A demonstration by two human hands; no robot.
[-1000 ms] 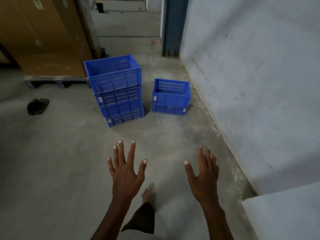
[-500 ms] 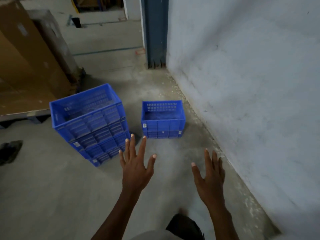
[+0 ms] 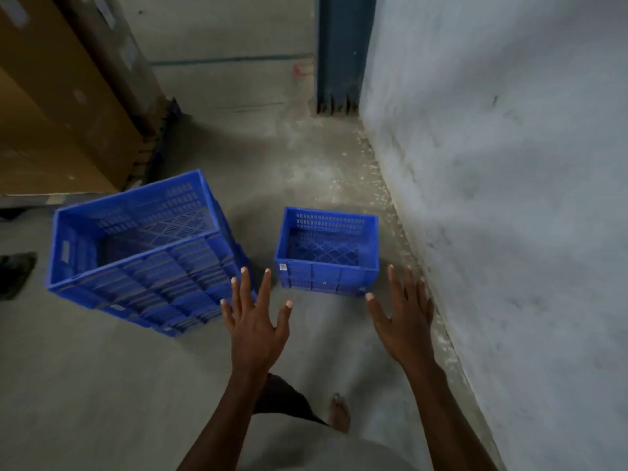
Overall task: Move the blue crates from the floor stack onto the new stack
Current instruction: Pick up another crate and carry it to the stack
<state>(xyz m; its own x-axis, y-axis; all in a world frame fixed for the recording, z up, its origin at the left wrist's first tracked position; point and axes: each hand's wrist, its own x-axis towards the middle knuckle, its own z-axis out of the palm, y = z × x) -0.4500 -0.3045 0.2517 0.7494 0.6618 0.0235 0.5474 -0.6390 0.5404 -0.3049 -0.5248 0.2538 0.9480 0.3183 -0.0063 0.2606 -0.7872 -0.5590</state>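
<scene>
Blue crate stack (image 3: 142, 253) on floor, left of single crate (image 3: 328, 251) (new stack base) | left hand (image 3: 256, 329), right hand (image 3: 402, 329) spread wide, empty | grab top crate by both short rims, lift level.

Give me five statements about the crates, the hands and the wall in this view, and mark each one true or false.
1. Both hands are empty, fingers spread. True: the left hand and the right hand hold nothing.
2. The tall crate stack stands to the left of the low crate stack. True.
3. The low crate stack is full of boxes. False: its lattice bottom shows, with nothing in it.
4. The grey wall runs along the person's left. False: it runs along the right.
5. The left hand grips the tall stack's rim. False: it is open and grips nothing.
</scene>
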